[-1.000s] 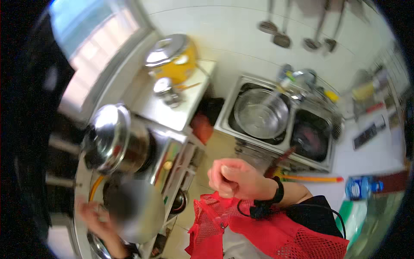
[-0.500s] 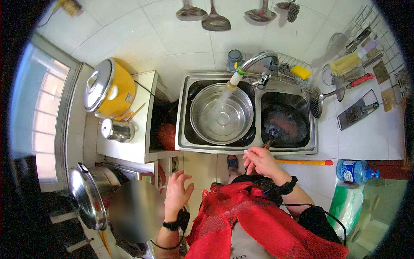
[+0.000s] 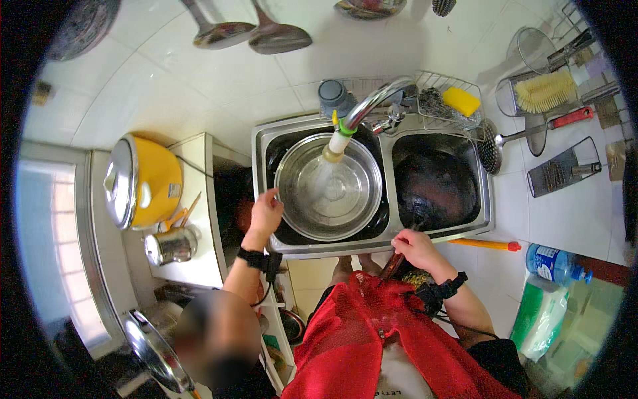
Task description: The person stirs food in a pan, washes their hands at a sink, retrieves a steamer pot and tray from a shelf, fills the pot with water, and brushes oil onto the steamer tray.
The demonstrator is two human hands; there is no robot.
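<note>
While water runs in, the round stainless-steel basin (image 3: 330,187) sits in the left sink bowl; left hand (image 3: 265,211) open at its rim, right hand (image 3: 413,248) gripping the black wok's handle (image 3: 393,266). Likely heavy, slippery; best held by the rim.

Head cam, looking down, sink (image 3: 266,143) near.

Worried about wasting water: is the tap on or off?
On. A stream runs from the tap into the steel bowl in the left sink.
</note>
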